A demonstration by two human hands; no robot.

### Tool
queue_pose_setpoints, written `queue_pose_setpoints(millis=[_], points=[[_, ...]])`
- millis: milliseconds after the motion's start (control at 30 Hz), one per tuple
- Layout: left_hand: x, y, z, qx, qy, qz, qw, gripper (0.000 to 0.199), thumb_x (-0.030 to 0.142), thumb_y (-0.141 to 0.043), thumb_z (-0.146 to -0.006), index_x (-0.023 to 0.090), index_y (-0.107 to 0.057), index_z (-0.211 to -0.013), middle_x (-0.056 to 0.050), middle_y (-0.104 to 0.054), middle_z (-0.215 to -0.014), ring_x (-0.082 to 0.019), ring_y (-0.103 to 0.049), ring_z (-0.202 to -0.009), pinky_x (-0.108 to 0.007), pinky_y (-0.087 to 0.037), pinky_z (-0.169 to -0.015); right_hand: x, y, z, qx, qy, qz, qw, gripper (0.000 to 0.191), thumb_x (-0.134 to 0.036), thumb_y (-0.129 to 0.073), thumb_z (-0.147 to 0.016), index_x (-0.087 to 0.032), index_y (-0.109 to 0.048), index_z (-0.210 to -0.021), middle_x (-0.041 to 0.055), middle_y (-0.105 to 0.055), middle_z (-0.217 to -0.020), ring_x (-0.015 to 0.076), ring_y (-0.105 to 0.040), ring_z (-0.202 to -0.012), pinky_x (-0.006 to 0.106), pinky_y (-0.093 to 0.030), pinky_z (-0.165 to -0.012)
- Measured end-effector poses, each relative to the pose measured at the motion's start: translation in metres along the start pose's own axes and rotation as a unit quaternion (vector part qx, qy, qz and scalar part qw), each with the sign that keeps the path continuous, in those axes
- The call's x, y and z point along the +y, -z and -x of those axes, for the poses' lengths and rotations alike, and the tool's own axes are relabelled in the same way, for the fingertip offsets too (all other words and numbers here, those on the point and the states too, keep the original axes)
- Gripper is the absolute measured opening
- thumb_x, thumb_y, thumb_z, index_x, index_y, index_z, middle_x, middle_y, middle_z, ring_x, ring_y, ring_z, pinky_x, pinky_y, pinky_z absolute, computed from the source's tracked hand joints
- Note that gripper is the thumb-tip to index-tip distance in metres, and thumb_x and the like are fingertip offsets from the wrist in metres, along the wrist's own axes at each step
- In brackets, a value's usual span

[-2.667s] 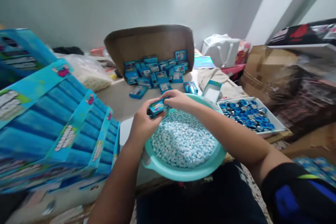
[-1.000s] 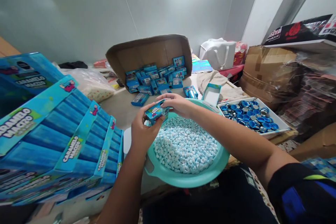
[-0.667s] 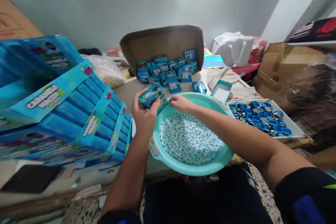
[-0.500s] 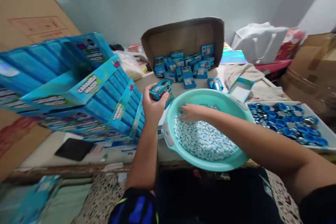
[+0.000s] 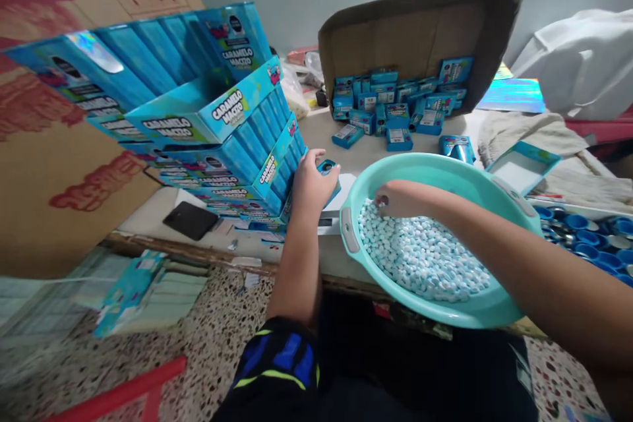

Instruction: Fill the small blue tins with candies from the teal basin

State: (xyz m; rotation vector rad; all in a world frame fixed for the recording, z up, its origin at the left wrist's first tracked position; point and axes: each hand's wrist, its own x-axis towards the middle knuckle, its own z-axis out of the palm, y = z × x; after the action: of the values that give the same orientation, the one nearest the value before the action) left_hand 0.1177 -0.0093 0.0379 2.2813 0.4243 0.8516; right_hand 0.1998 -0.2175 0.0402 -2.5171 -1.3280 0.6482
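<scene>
My left hand (image 5: 314, 179) is wrapped round a small blue box (image 5: 327, 168), beside the stacked blue display boxes and above a white scale (image 5: 347, 186). My fingers hide part of the box. In the turquoise basin (image 5: 504, 306), my right hand (image 5: 398, 199) is closed among the small white and light-blue candies (image 5: 430, 260); whether it grips any of them is hard to make out.
Tall stacked display boxes (image 5: 232, 105) stand at left. Small blue boxes lie in and before an open carton (image 5: 415, 23) at the back. At right are an open blue tray (image 5: 519, 171) and blue-rimmed tins (image 5: 588, 237). A black phone-like object (image 5: 190, 220) lies at left.
The view has turned left, shifting things to the right. My left hand has lowered the small box over the scale, closer to the stack. My right hand stays in the basin, fingers more tucked in.
</scene>
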Motion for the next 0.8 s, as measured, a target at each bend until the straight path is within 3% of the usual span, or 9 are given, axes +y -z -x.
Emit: queue_pose_setpoints(millis=[100, 167, 333, 800], points=[[0.004, 0.001, 0.002, 0.059, -0.058, -0.015, 0.996, 0.027, 0.022, -0.071, -0.083, 0.021, -0.063, -0.108, -0.011, -0.067, -0.116, -0.027, -0.063, -0.116, -0.045, -0.049, -0.105, 0.001, 0.002, 0.003, -0.003, 0.000, -0.010, 1.000, 0.010, -0.017, -0.068, -0.085, -0.022, -0.076, -0.089, 0.0070, -0.075, -0.097, 0.0212, -0.064, -0.081, 0.029, -0.042, -0.068], [0.006, -0.001, 0.002, 0.068, -0.071, 0.003, 0.995, 0.022, 0.022, -0.068, -0.086, 0.021, -0.063, -0.107, -0.010, -0.068, -0.115, -0.025, -0.063, -0.114, -0.043, -0.050, -0.105, 0.001, 0.003, 0.005, 0.000, -0.008, -0.013, 1.000, 0.016, -0.012, -0.066, -0.085, -0.022, -0.077, -0.091, 0.0075, -0.076, -0.098, 0.0210, -0.064, -0.081, 0.028, -0.042, -0.067], [0.005, -0.006, 0.003, 0.070, -0.062, 0.050, 0.994, 0.018, 0.024, -0.067, -0.089, 0.022, -0.065, -0.107, -0.007, -0.070, -0.112, -0.022, -0.065, -0.109, -0.039, -0.052, -0.103, 0.001, 0.009, 0.010, 0.020, -0.015, -0.017, 1.000, 0.031, -0.005, -0.061, -0.084, -0.022, -0.078, -0.104, 0.0075, -0.076, -0.108, 0.0213, -0.065, -0.089, 0.027, -0.043, -0.071], [0.008, 0.004, 0.001, 0.105, -0.022, 0.069, 0.992, 0.010, 0.025, -0.065, -0.089, 0.022, -0.065, -0.098, -0.005, -0.072, -0.105, -0.019, -0.068, -0.101, -0.034, -0.054, -0.095, 0.008, 0.014, 0.009, 0.135, 0.003, -0.031, 0.990, 0.024, -0.013, -0.059, -0.090, -0.018, -0.076, -0.107, 0.0095, -0.076, -0.107, 0.0180, -0.065, -0.087, 0.026, -0.044, -0.077]])
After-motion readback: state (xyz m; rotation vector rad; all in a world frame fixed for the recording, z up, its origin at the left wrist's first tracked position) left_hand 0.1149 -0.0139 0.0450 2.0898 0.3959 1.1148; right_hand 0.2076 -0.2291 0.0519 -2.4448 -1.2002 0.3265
